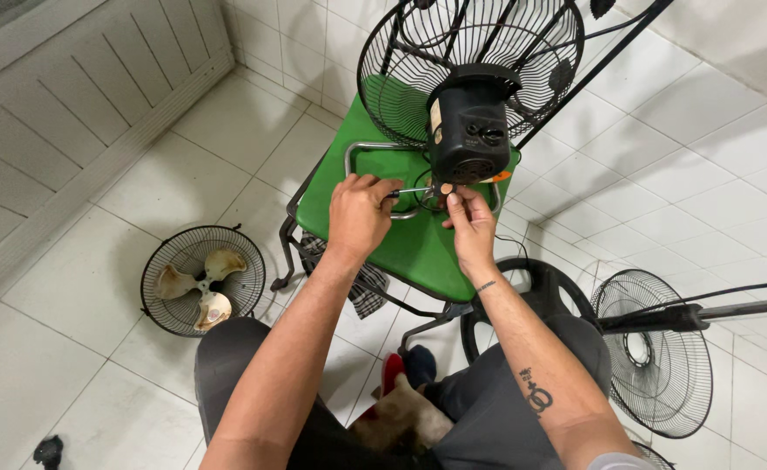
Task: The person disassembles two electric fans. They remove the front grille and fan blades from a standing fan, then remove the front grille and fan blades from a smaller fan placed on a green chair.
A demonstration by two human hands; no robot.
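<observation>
Plainly, left hand (359,213) fingers clamped on screwdriver (408,191) (right hand (470,228) pinching fan motor (468,130) base).

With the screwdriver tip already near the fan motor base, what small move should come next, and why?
Probably seat the screwdriver tip in the fastener under the black motor housing: the left hand grips its handle, and the right hand fingers pinch right where the tip points.

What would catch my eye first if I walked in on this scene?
Likely the black fan motor with its wire cage, lying on a green chair in the middle. Just below it, the left hand holds a screwdriver toward the motor's base, the right hand steadying there. At left, a grille with cream blades lies on the floor.
</observation>
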